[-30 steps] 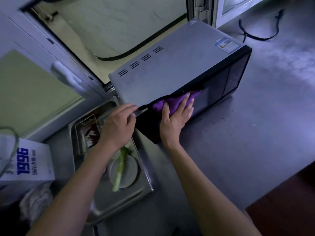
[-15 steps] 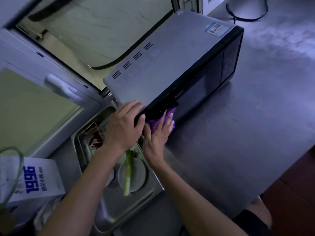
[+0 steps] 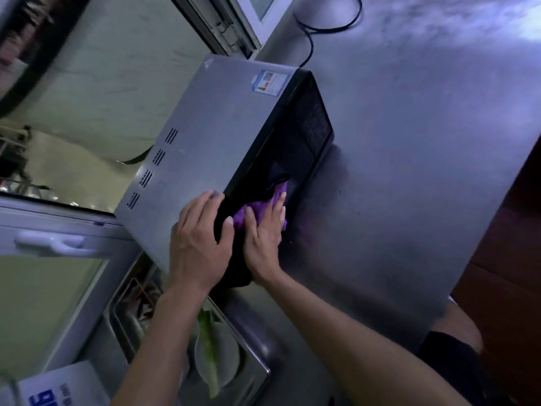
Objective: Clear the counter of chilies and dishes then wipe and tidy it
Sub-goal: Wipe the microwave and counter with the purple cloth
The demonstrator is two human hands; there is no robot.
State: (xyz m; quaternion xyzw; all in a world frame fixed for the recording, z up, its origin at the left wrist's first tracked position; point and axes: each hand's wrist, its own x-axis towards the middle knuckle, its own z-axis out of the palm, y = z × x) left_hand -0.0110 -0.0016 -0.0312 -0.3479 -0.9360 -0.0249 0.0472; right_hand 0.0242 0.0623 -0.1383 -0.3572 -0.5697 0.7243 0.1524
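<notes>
From the head view, I see the microwave (image 3: 222,148) sitting at an angle on the steel counter (image 3: 409,171), its black cord (image 3: 310,33) trailing off toward the window behind. My left hand (image 3: 199,244) rests on the near corner of the microwave's top, fingers curled over the front edge and thumb hooked down against the dark door, bracing it. My right hand (image 3: 263,238) lies flat with fingers straight and close together, pressing a purple cloth (image 3: 257,210) against the lower front of the door. Below my left forearm a metal tray (image 3: 251,373) holds a small white dish (image 3: 228,358) with a green stalk (image 3: 209,356) lying across it, and red chilies (image 3: 143,300) sit in a second pan beside it, blurred. A white box with blue print (image 3: 55,388) stands at the lower left.
</notes>
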